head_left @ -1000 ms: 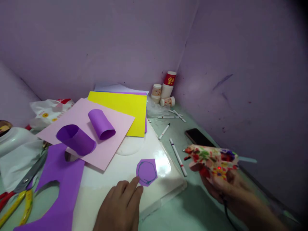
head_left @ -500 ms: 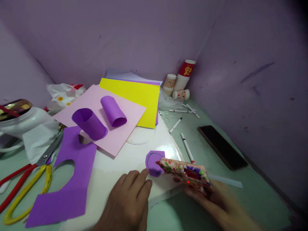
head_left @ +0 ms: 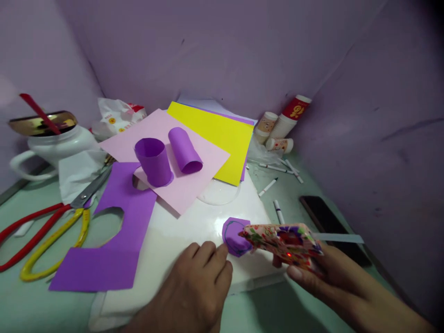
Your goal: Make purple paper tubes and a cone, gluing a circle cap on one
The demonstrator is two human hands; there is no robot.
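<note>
My right hand [head_left: 333,273] is wrapped round a flower-patterned hot glue gun [head_left: 284,240], with a red light lit on its side. A clear glue stick [head_left: 342,237] pokes out of its back end. The nozzle lies over a small cut piece of purple paper [head_left: 231,233] with a circle drawn on it in dark ink. My left hand [head_left: 204,277] rests on the white board [head_left: 187,231], fingers curled close together, the index fingertip at the lower left edge of that paper piece. The thumb is hidden.
Two purple paper tubes [head_left: 156,162] are on a pink sheet [head_left: 215,155], beside a yellow sheet [head_left: 222,138]. Left are scissors [head_left: 81,199], a cut purple sheet [head_left: 121,263] and a white mug [head_left: 58,143]. Right are markers [head_left: 278,212], a phone [head_left: 322,217] and paper cups [head_left: 287,115].
The view has swung left, so things appear further right. The glue gun has turned a little more level, its nozzle still at the purple paper piece. My left hand keeps its place by it.
</note>
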